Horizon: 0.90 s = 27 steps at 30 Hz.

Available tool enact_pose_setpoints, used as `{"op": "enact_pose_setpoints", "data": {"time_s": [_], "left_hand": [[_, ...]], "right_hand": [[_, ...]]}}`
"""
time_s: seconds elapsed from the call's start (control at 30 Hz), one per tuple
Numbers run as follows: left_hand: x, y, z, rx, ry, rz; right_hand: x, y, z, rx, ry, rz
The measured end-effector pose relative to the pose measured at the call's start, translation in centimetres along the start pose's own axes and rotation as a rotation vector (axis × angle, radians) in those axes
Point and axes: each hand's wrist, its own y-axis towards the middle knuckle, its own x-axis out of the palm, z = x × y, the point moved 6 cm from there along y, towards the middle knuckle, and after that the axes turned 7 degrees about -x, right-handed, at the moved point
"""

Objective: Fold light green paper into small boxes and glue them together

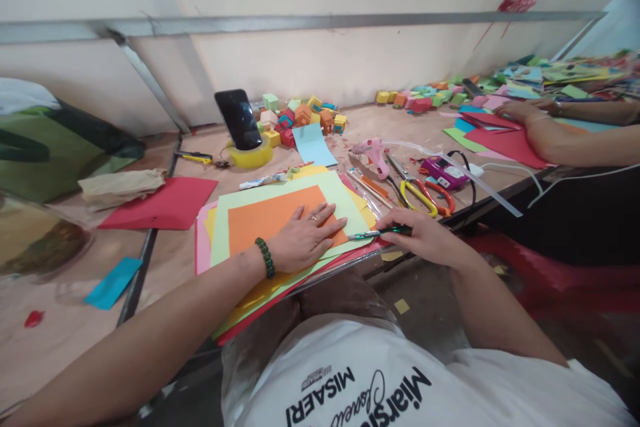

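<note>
An orange sheet of paper (265,217) lies over a larger pale green sheet (350,197), on a stack of yellow, pink and red sheets. My left hand (305,237) lies flat with its fingers spread, pressing on the orange sheet. In my right hand (423,233) is a green utility knife (373,234), held low and nearly level. The knife's tip points left and meets the right corner of the orange sheet. Whether the blade has cut into the paper I cannot tell.
Right of the stack lie a pink glue gun (373,152), yellow-handled scissors (419,195) and a purple device (444,172). Behind stand a phone (239,119) in a tape roll (250,155) and small paper boxes (303,115). Another person's hands (525,115) handle red paper at far right.
</note>
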Motion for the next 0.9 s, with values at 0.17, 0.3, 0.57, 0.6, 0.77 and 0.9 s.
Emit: {"op": "enact_pose_setpoints", "data": {"time_s": [0.17,0.3,0.57,0.6,0.77,0.9], "left_hand": [[0.26,0.06,0.09,-0.017,0.008,0.007],[0.36,0.11,0.07,-0.026,0.012,0.0],[0.38,0.06,0.19,-0.023,0.025,-0.006],[0.36,0.05,0.2,-0.022,0.025,-0.002],[0.35,0.05,0.22,-0.022,0.02,-0.005],[0.44,0.07,0.15,-0.013,0.002,0.011]], "right_hand": [[0.19,0.07,-0.17,-0.006,0.003,0.007],[0.39,0.0,0.18,0.017,0.034,-0.01],[0.43,0.02,0.15,0.004,0.03,0.005],[0.44,0.0,0.1,0.003,0.031,0.008],[0.58,-0.02,-0.01,-0.003,0.051,0.024],[0.63,0.09,0.25,-0.014,0.059,0.035]]}}
